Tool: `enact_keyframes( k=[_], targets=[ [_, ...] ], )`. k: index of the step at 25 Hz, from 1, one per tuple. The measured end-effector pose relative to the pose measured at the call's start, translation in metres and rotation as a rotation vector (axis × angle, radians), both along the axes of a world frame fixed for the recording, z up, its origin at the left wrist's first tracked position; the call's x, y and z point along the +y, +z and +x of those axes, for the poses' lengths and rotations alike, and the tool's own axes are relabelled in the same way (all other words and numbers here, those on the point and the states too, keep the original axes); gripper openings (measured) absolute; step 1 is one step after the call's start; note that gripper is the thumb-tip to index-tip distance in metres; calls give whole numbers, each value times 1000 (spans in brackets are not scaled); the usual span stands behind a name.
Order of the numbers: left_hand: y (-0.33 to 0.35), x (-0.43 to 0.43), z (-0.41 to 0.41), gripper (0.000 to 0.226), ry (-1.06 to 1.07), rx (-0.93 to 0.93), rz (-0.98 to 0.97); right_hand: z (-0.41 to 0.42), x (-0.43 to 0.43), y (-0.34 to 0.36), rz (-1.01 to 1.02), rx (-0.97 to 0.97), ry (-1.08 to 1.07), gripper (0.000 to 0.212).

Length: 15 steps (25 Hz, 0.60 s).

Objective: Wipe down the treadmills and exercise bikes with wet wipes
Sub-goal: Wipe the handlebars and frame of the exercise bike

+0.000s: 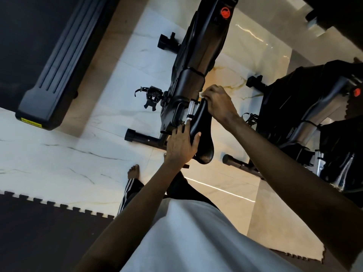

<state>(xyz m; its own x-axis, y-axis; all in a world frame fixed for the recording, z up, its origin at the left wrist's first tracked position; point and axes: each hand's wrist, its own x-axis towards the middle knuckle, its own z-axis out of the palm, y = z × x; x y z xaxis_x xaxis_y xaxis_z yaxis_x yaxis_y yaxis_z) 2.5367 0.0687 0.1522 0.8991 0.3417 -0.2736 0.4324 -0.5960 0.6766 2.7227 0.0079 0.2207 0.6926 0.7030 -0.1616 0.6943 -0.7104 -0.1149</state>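
Two hands busy: left hand curls round the saddle, thumb on top; right hand pinches the wet wipe at the saddle's nose; exercise bike ahead, treadmill far left

Lighting: dim to moderate, mixed colour. The polished floor reads pale and cool at left, warm amber at centre and right. Glare: bright streaks on the tiles at top right, a thin line at lower centre. The black bike and treadmill lose detail in shadow. Straight lines bend toward the edges; fine detail is soft.
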Motion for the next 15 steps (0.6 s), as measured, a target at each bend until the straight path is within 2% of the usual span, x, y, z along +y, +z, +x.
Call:
enact_keyframes(
  k=[3, 5, 8, 13, 15],
  targets=[
    [0, -3, 0, 66, 50, -22, 15, 2, -1, -5, -90, 46, 297, 33],
    [-1, -4, -1, 64, 63, -37, 27, 6, -10, -5, -73, 84, 392, 34],
    [-1, -6, 0, 62, 89, -41, 33, 18, -9, -12, 49, 83, 283, 38],
    [5, -5, -1, 58, 101, -60, -16, -9, -39, -18, 441, 159, -85, 34],
    [9, -7, -1, 57, 110, -55, -23, -18, -51, -16, 520, 203, -159, 32]
  ],
)
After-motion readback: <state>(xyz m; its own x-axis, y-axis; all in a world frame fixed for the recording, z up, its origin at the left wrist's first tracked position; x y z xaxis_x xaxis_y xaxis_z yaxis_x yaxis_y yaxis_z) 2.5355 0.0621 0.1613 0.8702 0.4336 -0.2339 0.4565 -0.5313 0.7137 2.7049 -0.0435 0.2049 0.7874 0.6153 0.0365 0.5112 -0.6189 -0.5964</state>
